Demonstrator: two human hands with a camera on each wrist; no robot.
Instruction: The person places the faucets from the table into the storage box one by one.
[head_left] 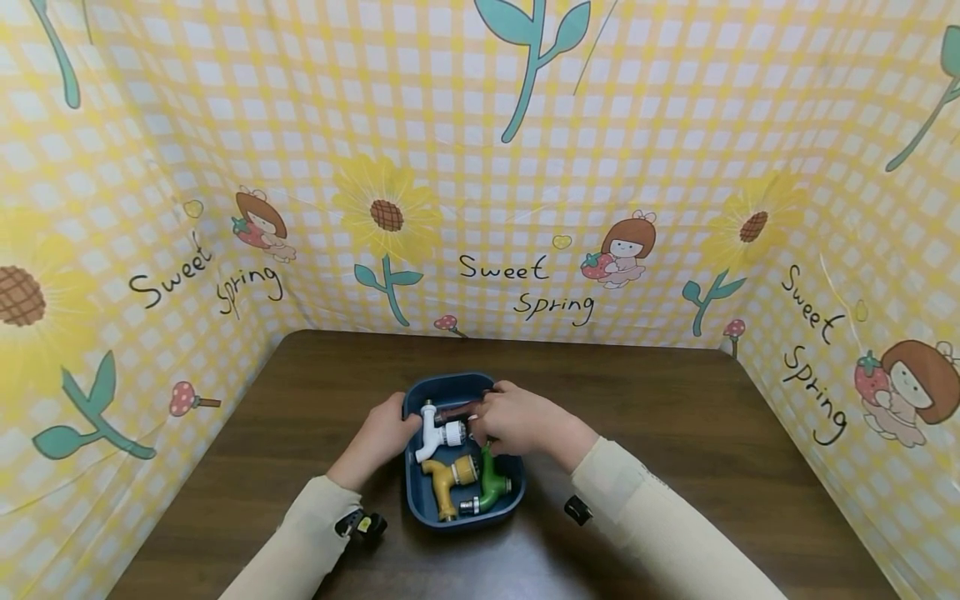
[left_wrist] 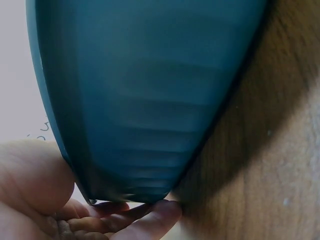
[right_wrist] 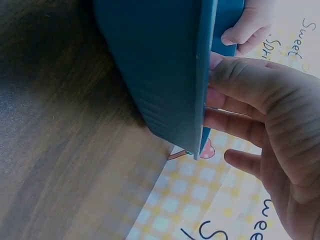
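Observation:
A dark blue plastic tub [head_left: 411, 500] stands on the table with several water taps in it. Inside lie a white tap [head_left: 431, 437], a yellow tap [head_left: 444, 483] and a green tap [head_left: 491, 482]. My left hand [head_left: 386, 429] grips the tub's left rim, thumb over the edge and fingers under the outside, as the left wrist view shows. Over the right rim reaches my right hand [head_left: 517, 421], its curled fingers at a brown tap [head_left: 457, 411] at the back. That tap is partly covered by the hand, and in the right wrist view the rim hides the fingertips.
The brown wooden table [head_left: 660, 467] spreads around the tub. A yellow checked cloth [head_left: 517, 183] with flowers and lettering hangs behind it and on both sides. Both wrists wear small black devices [head_left: 577, 509].

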